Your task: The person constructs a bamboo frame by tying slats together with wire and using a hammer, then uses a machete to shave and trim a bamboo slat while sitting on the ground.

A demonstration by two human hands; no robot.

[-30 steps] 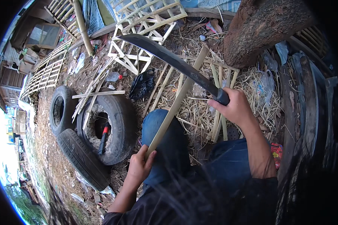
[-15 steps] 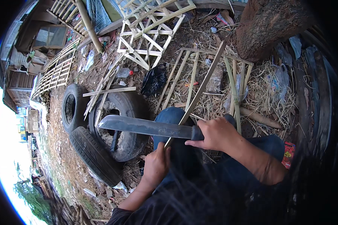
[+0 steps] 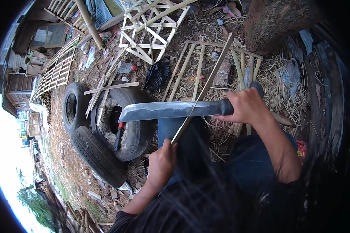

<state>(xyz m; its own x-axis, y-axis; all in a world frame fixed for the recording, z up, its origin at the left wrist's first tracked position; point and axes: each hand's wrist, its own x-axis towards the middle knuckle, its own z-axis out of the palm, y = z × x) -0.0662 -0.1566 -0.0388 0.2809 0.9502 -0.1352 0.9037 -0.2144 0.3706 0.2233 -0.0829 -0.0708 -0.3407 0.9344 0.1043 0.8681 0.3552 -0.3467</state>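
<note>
My right hand [image 3: 245,105] is wrapped round the dark handle of a machete [image 3: 163,110]. Its broad grey blade points left and lies across a long thin bamboo strip [image 3: 210,82]. The near end of that strip is pinched in my left hand [image 3: 161,162], fingers closed, while its far end slants up and to the right toward the tree. Blade and strip cross above my knee [image 3: 175,132], and the edge appears to touch the strip.
Old tyres [image 3: 134,136] stand to the left, with bamboo strips [image 3: 113,88] and a red-and-black handled tool [image 3: 119,136] on one. Beyond are a bamboo lattice [image 3: 155,37], a slatted frame [image 3: 198,73] on straw, a black plastic bag [image 3: 158,76] and a tree trunk [image 3: 280,27].
My right hand and the machete have moved away from me and to the right along the strip. My left hand keeps its hold at nearly the same place.
</note>
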